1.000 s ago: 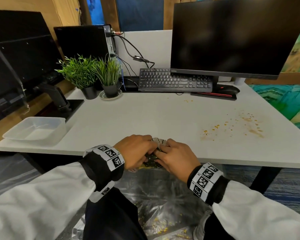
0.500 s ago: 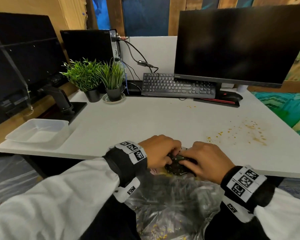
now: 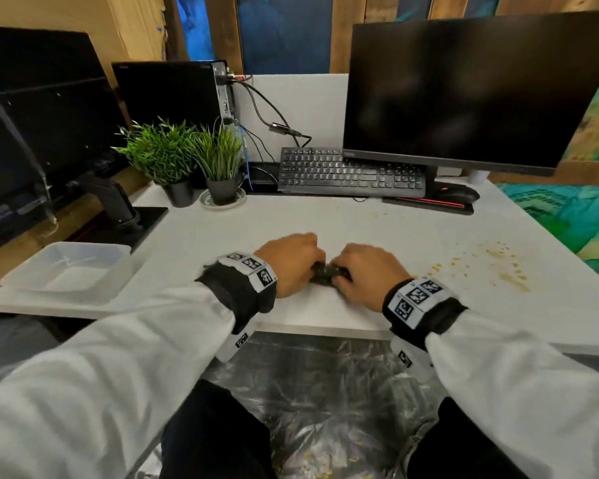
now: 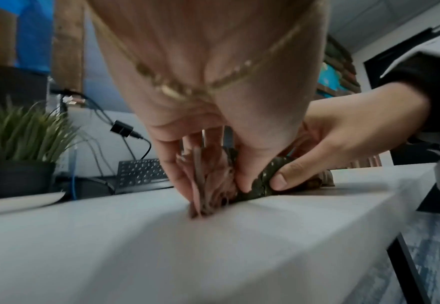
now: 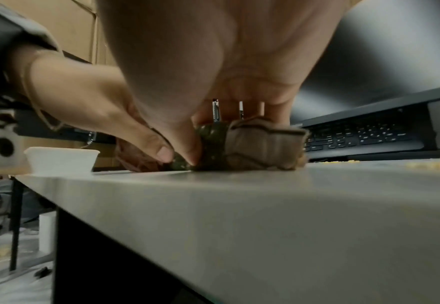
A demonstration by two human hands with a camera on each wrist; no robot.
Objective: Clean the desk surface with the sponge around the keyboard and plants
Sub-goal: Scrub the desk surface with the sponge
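A crumpled sponge (image 3: 326,272), dark green with a beige-pink layer, lies on the white desk (image 3: 325,229) near its front edge. Both hands grip it from opposite sides. My left hand (image 3: 291,264) pinches its left end and my right hand (image 3: 367,274) its right end. In the left wrist view the left fingers (image 4: 179,179) and the right thumb (image 4: 281,181) curl round the sponge (image 4: 261,182). The right wrist view shows the sponge (image 5: 260,148) pressed onto the desk. The keyboard (image 3: 351,172) and two potted plants (image 3: 163,157) (image 3: 218,160) stand at the back.
Yellow-brown crumbs and smears (image 3: 491,267) lie on the desk to the right of my hands. A white plastic tray (image 3: 70,271) sits at the left front corner. A monitor (image 3: 464,88) and mouse (image 3: 459,193) are at the back right. Plastic sheeting (image 3: 325,392) with crumbs covers the floor below.
Both hands have carried the sponge forward, from over the plastic sheeting at the desk's front edge onto the desk surface.
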